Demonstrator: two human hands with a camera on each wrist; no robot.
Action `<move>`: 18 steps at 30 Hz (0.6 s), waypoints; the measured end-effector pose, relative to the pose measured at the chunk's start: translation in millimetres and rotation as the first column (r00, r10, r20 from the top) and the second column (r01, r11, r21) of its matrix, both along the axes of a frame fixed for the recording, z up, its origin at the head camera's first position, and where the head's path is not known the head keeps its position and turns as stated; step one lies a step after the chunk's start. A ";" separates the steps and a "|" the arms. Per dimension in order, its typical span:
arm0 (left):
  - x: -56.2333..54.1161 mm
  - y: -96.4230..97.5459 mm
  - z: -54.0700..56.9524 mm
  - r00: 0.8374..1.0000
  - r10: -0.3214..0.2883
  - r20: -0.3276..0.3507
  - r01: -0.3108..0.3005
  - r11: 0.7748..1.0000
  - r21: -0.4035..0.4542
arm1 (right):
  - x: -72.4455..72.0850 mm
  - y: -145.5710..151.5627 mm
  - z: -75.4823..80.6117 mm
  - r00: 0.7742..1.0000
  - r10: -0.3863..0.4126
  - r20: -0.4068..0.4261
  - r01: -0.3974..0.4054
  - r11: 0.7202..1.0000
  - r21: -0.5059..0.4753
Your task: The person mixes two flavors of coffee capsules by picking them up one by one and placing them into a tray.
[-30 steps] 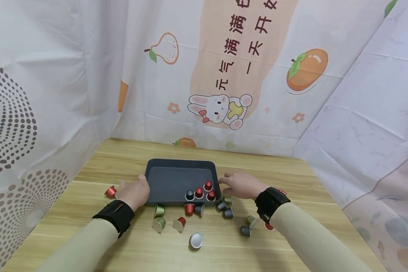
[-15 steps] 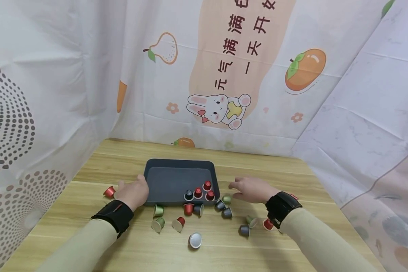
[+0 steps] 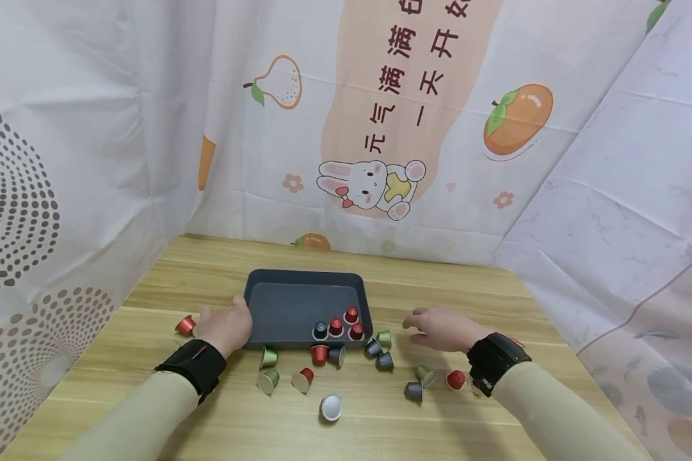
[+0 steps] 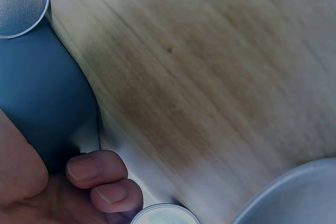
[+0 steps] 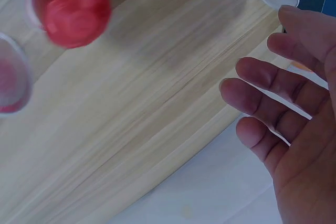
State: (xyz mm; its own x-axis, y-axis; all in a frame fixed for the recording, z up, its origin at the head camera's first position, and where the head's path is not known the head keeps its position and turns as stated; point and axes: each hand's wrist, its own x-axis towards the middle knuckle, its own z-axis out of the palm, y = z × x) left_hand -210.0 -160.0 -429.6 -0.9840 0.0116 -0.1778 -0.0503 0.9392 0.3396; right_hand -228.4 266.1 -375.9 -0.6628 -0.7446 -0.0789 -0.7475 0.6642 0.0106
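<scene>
A dark rectangular tray [image 3: 299,307] lies on the wooden table. Several red coffee capsules [image 3: 351,314] and one dark capsule [image 3: 320,330] stand in its near right corner. My left hand [image 3: 228,326] grips the tray's left edge; the left wrist view has the thumb and curled fingers [image 4: 97,169] at the tray wall [image 4: 50,87]. To the right of the tray, my right hand [image 3: 446,328] hovers above the table with nothing in it. Its fingers [image 5: 252,98] are spread and slightly bent. A green capsule [image 3: 383,338] and dark capsules [image 3: 385,361] are close to its left.
Green capsules [image 3: 268,381], a red capsule [image 3: 303,380] and a silver-lidded capsule [image 3: 331,407] lie in front of the tray. Another red capsule [image 3: 185,325] is left of my left hand. A red capsule [image 3: 456,380] stands near my right wrist. Curtains [image 3: 265,211] border the table.
My right hand has moved away from the tray's right edge, rightward and slightly nearer. A red capsule by the right wrist is now uncovered. The left hand and tray have stayed put.
</scene>
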 end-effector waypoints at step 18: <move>1.6 0.5 2.1 1.000 -0.029 -0.012 0.029 0.999 -0.036 | 18.7 40.9 -4.1 0.991 -0.090 0.096 0.092 0.995 -0.025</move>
State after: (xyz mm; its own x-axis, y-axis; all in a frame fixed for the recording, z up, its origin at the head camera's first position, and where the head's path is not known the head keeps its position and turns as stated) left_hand -208.4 -159.5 -427.5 -0.9854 0.0337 -0.1667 -0.0191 0.9519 0.3058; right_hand -209.7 307.0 -380.0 -0.7185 -0.6846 -0.1229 -0.6807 0.7284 -0.0779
